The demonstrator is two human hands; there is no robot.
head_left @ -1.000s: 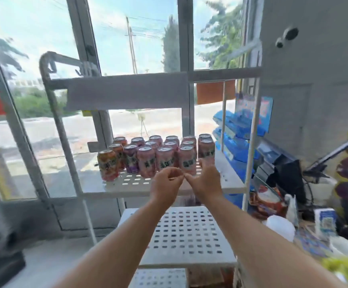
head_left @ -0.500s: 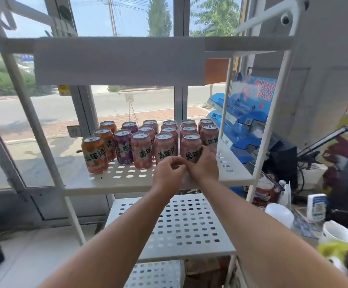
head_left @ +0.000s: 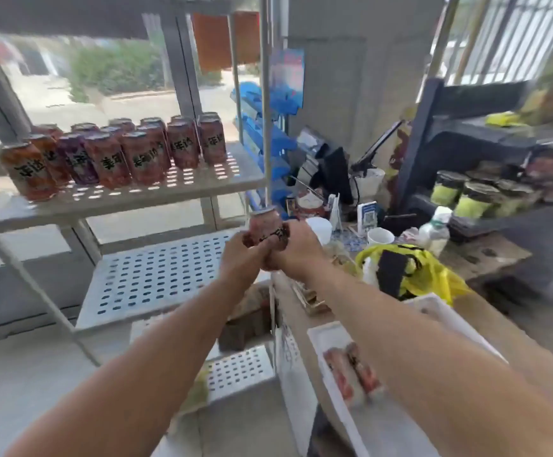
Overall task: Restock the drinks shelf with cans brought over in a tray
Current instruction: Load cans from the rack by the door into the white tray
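Note:
I hold one pink drinks can [head_left: 263,225] upright between both hands, just right of the white shelf unit's front post. My left hand [head_left: 243,258] grips its lower left side and my right hand [head_left: 298,247] wraps its right side. Several pink, orange and purple cans [head_left: 143,158] stand in rows on the perforated middle shelf [head_left: 202,184], up and to the left of my hands. A white tray [head_left: 323,338] lies at the lower right under my right forearm, with a few pink cans [head_left: 351,374] lying in it.
A lower perforated shelf [head_left: 156,275] sits below the stocked one. To the right are a counter with a yellow bag [head_left: 410,272], white cups [head_left: 380,236], a till screen [head_left: 334,173], and a dark rack of green jars [head_left: 466,196]. Windows lie behind the shelf.
My view swung right and down. Both hands came away from the front of the stocked shelf, moved right past its post, and now hold a can between them.

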